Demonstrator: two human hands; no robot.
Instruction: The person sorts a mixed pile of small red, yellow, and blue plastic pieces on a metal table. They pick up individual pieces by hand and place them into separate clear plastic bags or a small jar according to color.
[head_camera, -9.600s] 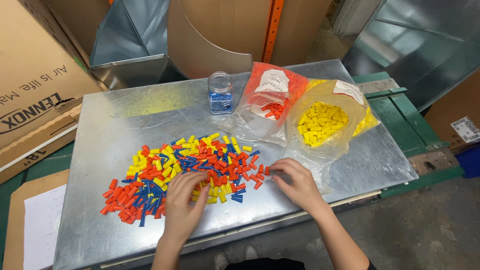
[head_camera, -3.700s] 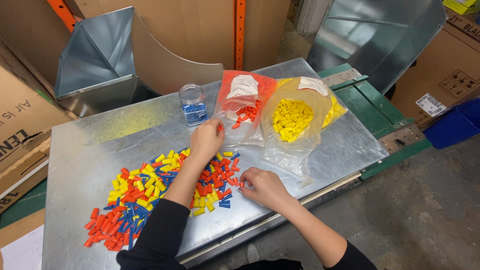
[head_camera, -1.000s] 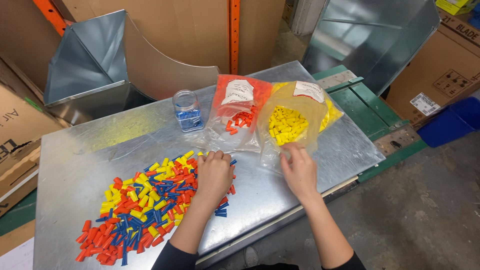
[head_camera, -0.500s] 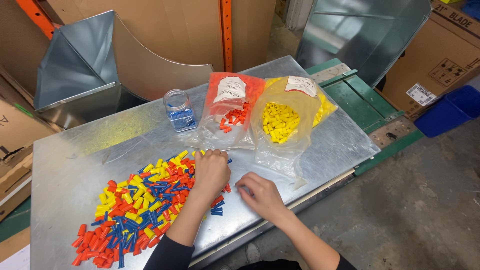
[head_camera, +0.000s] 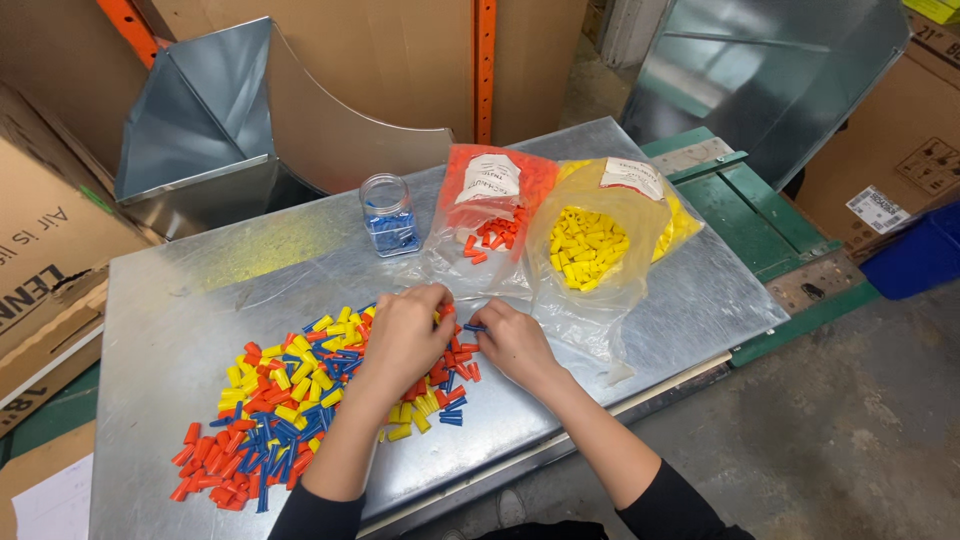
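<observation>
A pile of small orange, yellow and blue plastic caps (head_camera: 280, 405) lies on a sheet-metal tabletop (head_camera: 190, 300). My left hand (head_camera: 405, 335) rests palm down on the pile's right end with its fingers curled; what is under them is hidden. My right hand (head_camera: 515, 342) is just to its right, its fingertips pinching a blue cap (head_camera: 472, 327) at the pile's edge. Behind the hands lie a clear bag with orange caps (head_camera: 490, 225) and a clear bag with yellow caps (head_camera: 588, 245). A small glass jar holding blue caps (head_camera: 388, 215) stands upright to the left of the bags.
A folded sheet-metal duct piece (head_camera: 200, 130) stands at the back left, cardboard boxes (head_camera: 40, 230) to the left and right (head_camera: 890, 160). A green frame (head_camera: 760, 215) and a blue bin (head_camera: 915, 255) are on the right. The table's front edge is close to my body.
My right hand has moved from the table's front edge up to the pile's right end, beside my left hand. The left hand stays on the pile.
</observation>
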